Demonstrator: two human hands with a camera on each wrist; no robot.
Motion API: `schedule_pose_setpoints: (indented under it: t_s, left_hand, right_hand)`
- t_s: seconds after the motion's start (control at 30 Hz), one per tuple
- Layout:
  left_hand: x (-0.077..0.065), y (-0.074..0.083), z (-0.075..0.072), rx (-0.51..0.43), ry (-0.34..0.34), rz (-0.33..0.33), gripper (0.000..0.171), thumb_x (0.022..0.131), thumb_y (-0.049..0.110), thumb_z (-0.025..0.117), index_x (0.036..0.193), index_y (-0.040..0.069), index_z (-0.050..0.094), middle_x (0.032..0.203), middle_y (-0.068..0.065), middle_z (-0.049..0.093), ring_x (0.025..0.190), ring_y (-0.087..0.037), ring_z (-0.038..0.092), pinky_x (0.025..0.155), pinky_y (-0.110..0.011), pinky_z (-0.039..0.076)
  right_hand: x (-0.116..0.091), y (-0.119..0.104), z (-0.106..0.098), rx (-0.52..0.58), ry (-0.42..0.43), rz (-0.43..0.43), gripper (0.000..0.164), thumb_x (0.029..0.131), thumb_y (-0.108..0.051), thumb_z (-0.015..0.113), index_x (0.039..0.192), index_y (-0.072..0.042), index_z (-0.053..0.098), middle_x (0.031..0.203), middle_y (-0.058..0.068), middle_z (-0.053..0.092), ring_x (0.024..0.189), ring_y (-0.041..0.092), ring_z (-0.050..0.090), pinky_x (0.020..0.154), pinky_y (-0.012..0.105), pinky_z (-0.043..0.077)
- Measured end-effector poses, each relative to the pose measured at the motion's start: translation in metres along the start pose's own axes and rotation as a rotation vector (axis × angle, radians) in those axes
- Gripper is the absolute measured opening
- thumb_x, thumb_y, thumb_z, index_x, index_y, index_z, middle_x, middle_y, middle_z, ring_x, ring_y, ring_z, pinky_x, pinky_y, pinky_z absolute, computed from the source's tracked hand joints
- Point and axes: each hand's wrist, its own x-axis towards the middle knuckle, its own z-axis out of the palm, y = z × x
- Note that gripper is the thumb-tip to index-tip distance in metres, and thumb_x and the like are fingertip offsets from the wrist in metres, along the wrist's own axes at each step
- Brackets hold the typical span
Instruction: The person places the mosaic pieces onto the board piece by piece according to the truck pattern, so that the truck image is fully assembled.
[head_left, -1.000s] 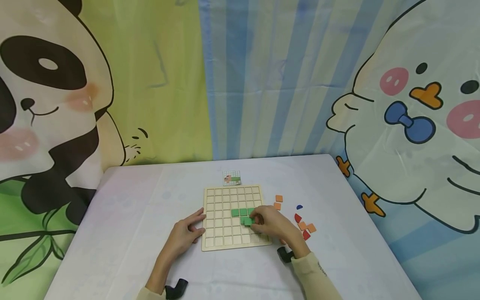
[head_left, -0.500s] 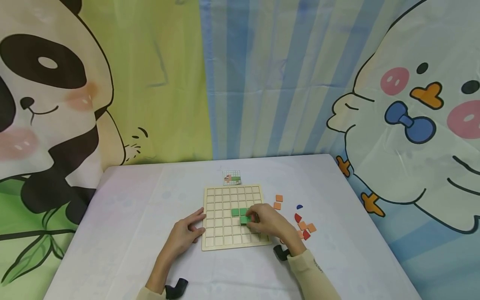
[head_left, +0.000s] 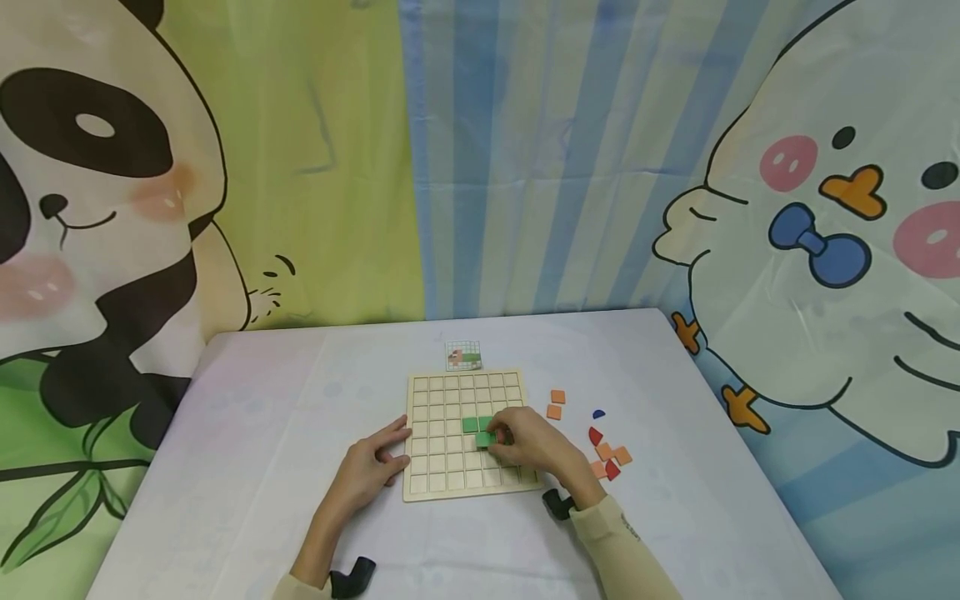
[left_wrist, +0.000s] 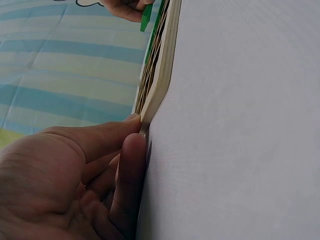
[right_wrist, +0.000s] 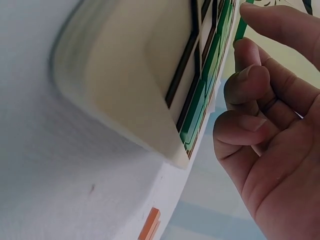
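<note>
1. The green tile (head_left: 482, 440) is just below the centre of the head frame, over the board; the left wrist view shows it tilted and raised off the face.
2. Judging by its looks, you have a light, stiff, smooth piece here: hard to break, but inclined to slide or twist if you squeeze unevenly.
3. Your right grip (head_left: 531, 440) is pinching that tile between thumb and finger, as the right wrist view confirms. Take it by opposite edges, near the middle, so its underside stays unobstructed.
4. Two more green tiles (head_left: 469, 425) lie in a row on the board, just above the held one in the head frame. They look thin, so a fingernail at an edge probably lifts them best.
5. The gridded board (head_left: 418, 483) fills the lower centre of the frame. It looks like rigid, fairly light wood that could skid on cloth; its rim is the place to steady it.
6. Your left grip (head_left: 371, 460) is released, its thumb and fingertips touching the board's left rim without wrapping round it.
7. Right of the board, orange tiles (head_left: 558, 397), red pieces (head_left: 595, 436) and a blue piece (head_left: 598, 414) lie on the table (head_left: 300, 433).
8. A printed card (head_left: 463, 356) lies above the board's top rim.
</note>
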Motion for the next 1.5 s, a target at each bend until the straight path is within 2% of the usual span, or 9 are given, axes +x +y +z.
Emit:
schedule_pose_setpoints:
  t_s: [0.3, 0.7, 1.5]
  left_hand:
    - [-0.001, -0.001, 0.000, -0.011, 0.004, 0.003, 0.054, 0.090, 0.006, 0.082, 0.142, 0.014, 0.068, 0.161, 0.006, 0.056, 0.061, -0.013, 0.061, 0.053, -0.025, 0.050]
    - [0.000, 0.000, 0.000, -0.021, 0.009, 0.000, 0.054, 0.090, 0.006, 0.082, 0.142, 0.014, 0.069, 0.161, 0.007, 0.056, 0.061, -0.014, 0.061, 0.053, -0.025, 0.050]
    - [-0.002, 0.001, -0.003, -0.018, -0.022, 0.015, 0.055, 0.091, 0.007, 0.081, 0.144, 0.012, 0.067, 0.161, 0.006, 0.055, 0.060, -0.013, 0.061, 0.053, -0.023, 0.047]
  right_hand:
    - [0.006, -0.002, 0.004, -0.024, -0.004, -0.039, 0.018, 0.091, -0.015, 0.080, 0.107, -0.007, 0.077, 0.079, -0.009, 0.062, 0.070, 0.003, 0.053, 0.066, 0.020, 0.048]
    - [0.015, -0.011, 0.005, -0.070, -0.039, -0.032, 0.020, 0.093, -0.017, 0.080, 0.110, -0.008, 0.078, 0.080, -0.007, 0.063, 0.072, 0.004, 0.053, 0.070, 0.022, 0.048]
    - [0.016, -0.012, 0.008, -0.076, -0.029, -0.039, 0.020, 0.093, -0.020, 0.083, 0.109, -0.010, 0.078, 0.081, -0.010, 0.062, 0.072, 0.003, 0.053, 0.069, 0.021, 0.047]
